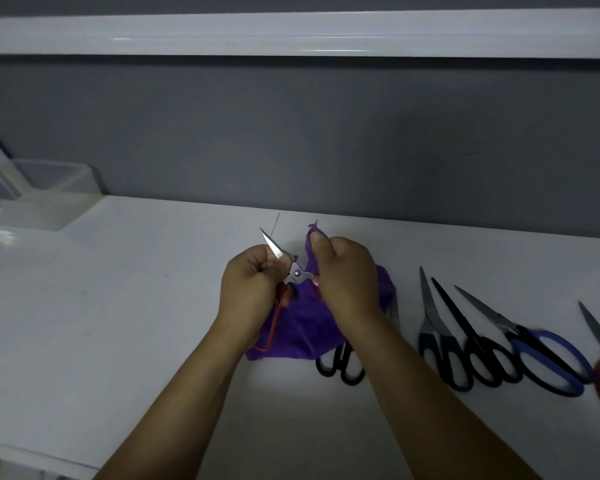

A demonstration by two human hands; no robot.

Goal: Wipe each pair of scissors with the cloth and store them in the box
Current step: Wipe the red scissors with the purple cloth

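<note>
Small red-handled scissors (293, 271) with shiny blades spread open, held over the white table (118, 289): left hand (248, 289) grips the handle, right hand (343, 275) pinches purple cloth (302, 327) around one blade.

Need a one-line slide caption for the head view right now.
Left hand holds open red-handled scissors while right hand pinches the purple cloth around one blade.
</note>
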